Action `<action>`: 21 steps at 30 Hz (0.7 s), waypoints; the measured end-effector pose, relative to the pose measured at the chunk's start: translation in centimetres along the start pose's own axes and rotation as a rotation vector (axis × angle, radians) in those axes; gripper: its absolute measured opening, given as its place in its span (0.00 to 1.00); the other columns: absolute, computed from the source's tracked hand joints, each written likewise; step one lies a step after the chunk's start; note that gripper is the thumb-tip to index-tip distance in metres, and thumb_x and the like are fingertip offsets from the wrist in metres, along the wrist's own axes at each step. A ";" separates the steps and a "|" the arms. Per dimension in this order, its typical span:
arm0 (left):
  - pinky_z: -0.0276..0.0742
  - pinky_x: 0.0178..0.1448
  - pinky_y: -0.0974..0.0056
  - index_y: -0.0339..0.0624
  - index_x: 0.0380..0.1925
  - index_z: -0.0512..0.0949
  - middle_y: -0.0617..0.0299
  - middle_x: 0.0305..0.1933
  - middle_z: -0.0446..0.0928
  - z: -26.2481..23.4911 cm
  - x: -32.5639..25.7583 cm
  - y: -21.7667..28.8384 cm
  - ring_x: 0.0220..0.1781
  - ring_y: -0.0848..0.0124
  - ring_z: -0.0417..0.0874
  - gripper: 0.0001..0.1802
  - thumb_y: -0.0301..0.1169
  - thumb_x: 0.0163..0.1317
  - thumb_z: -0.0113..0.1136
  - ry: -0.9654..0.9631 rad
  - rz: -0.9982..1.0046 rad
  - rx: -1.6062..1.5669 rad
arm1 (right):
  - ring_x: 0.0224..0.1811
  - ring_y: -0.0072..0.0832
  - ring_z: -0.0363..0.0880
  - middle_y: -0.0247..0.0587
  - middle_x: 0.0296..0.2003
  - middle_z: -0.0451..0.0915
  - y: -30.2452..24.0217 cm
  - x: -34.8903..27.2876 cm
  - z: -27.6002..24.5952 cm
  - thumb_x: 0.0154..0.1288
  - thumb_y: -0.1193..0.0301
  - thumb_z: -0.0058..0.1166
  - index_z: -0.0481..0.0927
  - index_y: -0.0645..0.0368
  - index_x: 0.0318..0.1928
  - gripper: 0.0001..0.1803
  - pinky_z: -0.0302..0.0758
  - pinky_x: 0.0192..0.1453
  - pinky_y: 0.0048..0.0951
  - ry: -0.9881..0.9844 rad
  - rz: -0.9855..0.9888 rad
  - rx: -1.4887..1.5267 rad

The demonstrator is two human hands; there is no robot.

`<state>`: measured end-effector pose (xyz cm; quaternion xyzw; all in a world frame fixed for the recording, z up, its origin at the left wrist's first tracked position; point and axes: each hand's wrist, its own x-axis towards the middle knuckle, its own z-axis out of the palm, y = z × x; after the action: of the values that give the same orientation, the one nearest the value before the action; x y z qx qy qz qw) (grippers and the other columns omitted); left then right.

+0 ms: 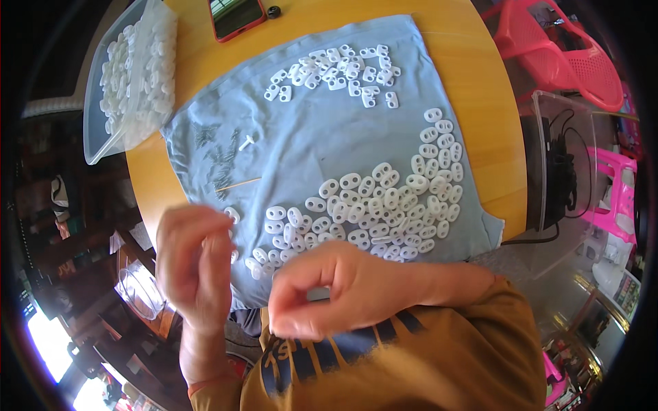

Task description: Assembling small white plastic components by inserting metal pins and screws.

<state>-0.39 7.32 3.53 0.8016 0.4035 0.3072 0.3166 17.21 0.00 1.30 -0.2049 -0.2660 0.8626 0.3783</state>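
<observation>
My left hand (pixel 194 264) is raised over the cloth's near left edge, fingers curled inward and slightly blurred. Whatever its fingertips may hold is hidden. Close to my body, my right hand (pixel 325 291) has thumb and forefinger pinched together, with perhaps a tiny pale bit at their tips, too small to name. Just beyond it spreads a heap of white oval plastic pieces with two holes each (pixel 358 236). More white two-holed pieces, squarer in shape (pixel 336 68), lie at the cloth's far side. Small thin metal springs (pixel 221 161) are scattered at the left, near a white plastic stem piece (pixel 247 142).
A light blue cloth (pixel 295 137) covers much of the yellow wooden table (pixel 490 103). A thin wooden stick (pixel 240 184) lies on it. At the far left stands a plastic tub (pixel 92 130) with a clear bag of white pieces (pixel 140 75). A red-cased phone (pixel 236 17) lies at the back.
</observation>
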 end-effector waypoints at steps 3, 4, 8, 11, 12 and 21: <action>0.72 0.34 0.68 0.34 0.33 0.78 0.57 0.34 0.74 2.9 3.5 -0.1 0.33 0.69 0.76 0.10 0.16 0.49 0.61 -0.068 0.113 0.020 | 0.27 0.25 0.75 0.37 0.25 0.77 0.8 0.1 0.0 0.56 0.75 0.56 0.77 0.62 0.27 0.04 0.69 0.30 0.25 -0.200 -0.061 -0.089; 0.73 0.32 0.67 0.36 0.34 0.78 0.56 0.34 0.74 3.9 4.5 0.4 0.31 0.67 0.77 0.11 0.17 0.48 0.62 -0.102 0.183 0.098 | 0.27 0.25 0.75 0.37 0.25 0.77 0.9 0.2 0.1 0.56 0.75 0.56 0.77 0.62 0.27 0.04 0.69 0.30 0.25 -0.204 -0.062 -0.091; 0.73 0.40 0.62 0.41 0.35 0.78 0.60 0.36 0.76 9.2 9.1 0.2 0.37 0.60 0.77 0.16 0.18 0.41 0.61 -0.206 0.630 0.278 | 0.25 0.23 0.73 0.36 0.24 0.76 1.8 0.2 -0.6 0.55 0.74 0.56 0.77 0.62 0.26 0.04 0.67 0.28 0.25 -0.293 -0.116 -0.177; 0.70 0.47 0.61 0.40 0.36 0.77 0.59 0.37 0.75 11.1 11.7 0.7 0.40 0.63 0.77 0.13 0.24 0.46 0.55 -0.360 0.767 0.405 | 0.24 0.21 0.71 0.35 0.24 0.76 1.6 0.3 -0.5 0.55 0.74 0.56 0.76 0.62 0.26 0.05 0.66 0.27 0.23 -0.294 -0.078 -0.144; 0.70 0.47 0.61 0.40 0.36 0.77 0.59 0.37 0.75 11.6 12.1 0.8 0.40 0.63 0.77 0.13 0.24 0.46 0.55 -0.362 0.770 0.404 | 0.24 0.20 0.71 0.35 0.23 0.75 1.6 0.2 -0.4 0.55 0.74 0.56 0.76 0.62 0.26 0.05 0.66 0.27 0.23 -0.293 -0.072 -0.126; 0.66 0.44 0.60 0.41 0.19 0.67 0.59 0.26 0.66 13.0 14.9 2.3 0.37 0.61 0.72 0.04 0.27 0.48 0.50 -0.603 0.951 0.465 | 0.25 0.18 0.70 0.33 0.23 0.75 1.6 0.0 -0.7 0.55 0.74 0.56 0.76 0.64 0.26 0.06 0.65 0.28 0.22 -0.298 -0.036 -0.080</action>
<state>17.58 15.37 0.87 0.9938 -0.0495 0.0784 0.0616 16.73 -0.66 -0.20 -0.0845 -0.3571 0.8652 0.3417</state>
